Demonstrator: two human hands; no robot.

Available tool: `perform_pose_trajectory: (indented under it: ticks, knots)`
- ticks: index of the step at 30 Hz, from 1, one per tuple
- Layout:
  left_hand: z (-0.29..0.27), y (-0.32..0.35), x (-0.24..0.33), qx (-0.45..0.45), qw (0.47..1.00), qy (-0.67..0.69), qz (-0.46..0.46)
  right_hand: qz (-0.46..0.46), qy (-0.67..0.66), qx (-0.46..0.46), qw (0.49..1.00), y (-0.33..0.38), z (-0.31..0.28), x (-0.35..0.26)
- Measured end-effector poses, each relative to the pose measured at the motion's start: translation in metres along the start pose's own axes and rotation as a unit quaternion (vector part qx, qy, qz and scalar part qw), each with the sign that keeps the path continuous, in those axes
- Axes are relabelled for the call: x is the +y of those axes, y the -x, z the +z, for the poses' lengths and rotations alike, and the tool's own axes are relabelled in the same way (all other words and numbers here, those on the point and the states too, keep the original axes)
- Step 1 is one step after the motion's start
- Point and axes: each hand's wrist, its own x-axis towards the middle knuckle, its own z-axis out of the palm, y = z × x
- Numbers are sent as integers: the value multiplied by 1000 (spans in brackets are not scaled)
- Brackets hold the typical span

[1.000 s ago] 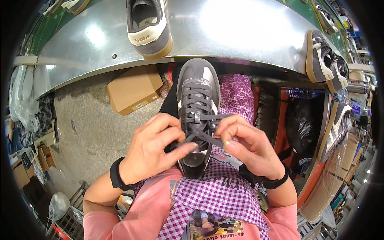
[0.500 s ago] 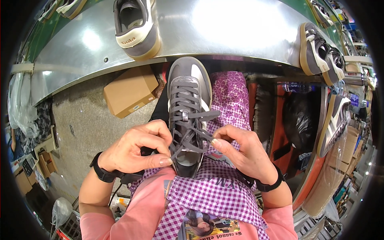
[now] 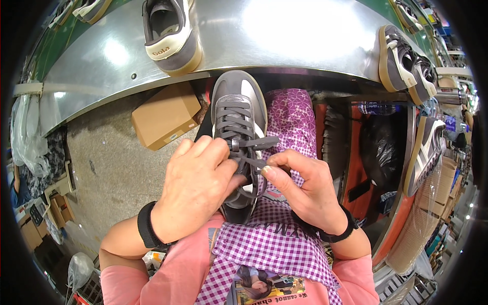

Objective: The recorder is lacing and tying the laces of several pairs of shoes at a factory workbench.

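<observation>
1. Near the middle of the head view, a grey sneaker [image 3: 238, 137] lies on the person's lap, toe pointing far.
2. Left hand [image 3: 195, 190] is closed around the sneaker's near end; right hand [image 3: 305, 190] pinches a grey lace [image 3: 252, 163] between thumb and fingertips.
3. Left of the sneaker, a brown cardboard box [image 3: 165, 117] with a small white label sits under the metal table [image 3: 305, 46].
4. Far on the table stands a grey and cream shoe [image 3: 168, 33].

Grey sneaker [image 3: 237, 127] with white side stripes – toe pointing away, on the lap – grey laces [image 3: 249, 152] half threaded
</observation>
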Motion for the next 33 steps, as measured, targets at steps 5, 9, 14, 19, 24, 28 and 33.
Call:
perform_pose_trajectory:
  ticks: [5,9,14,19,24,28,33]
  knots:
    - [-7,7,-36,-55,942,330,27,9,0,3,1000,0,-8,10]
    - [-31,39,-66,-121,840,530,-11,94,-73,-14,993,1,-11,28]
    - [-23,29,-57,19,851,517,-91,-205,299,153,919,-12,1,22]
    - [-18,15,-37,-100,825,451,-325,-212,382,5,899,-5,30,-1]
    - [-6,25,-40,-67,916,317,-236,-188,111,-137,966,-10,2,12]
    - [2,25,-49,-6,914,390,-113,9,-244,-188,951,-8,-22,17]
    - [-2,21,-51,-29,926,358,-117,-81,99,-165,978,-4,5,12]
